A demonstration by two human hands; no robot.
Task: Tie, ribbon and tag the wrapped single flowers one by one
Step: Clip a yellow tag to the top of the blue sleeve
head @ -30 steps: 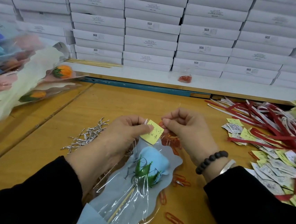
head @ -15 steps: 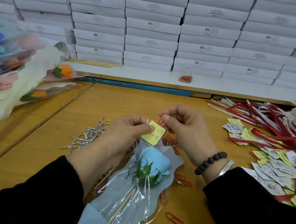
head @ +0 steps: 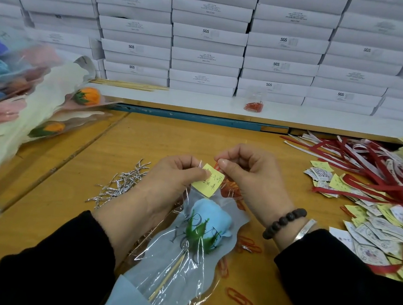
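Both hands as before, left hand (head: 168, 181) fingers pinching yellow tag (head: 207, 183), right hand (head: 247, 179) fingers pinching red clip (head: 216, 166)

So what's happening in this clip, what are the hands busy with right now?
A person is tagging a wrapped blue flower lying on the wooden table. The left hand pinches a yellow tag against the top of the clear wrapper, and the right hand pinches a red paper clip at the tag's upper edge. Finished flowers lie to the left; ribbons and tags to the right.

Right hand (head: 249, 179) edged closer, red paperclip (head: 216, 166) reaching yellow tag (head: 208, 183).
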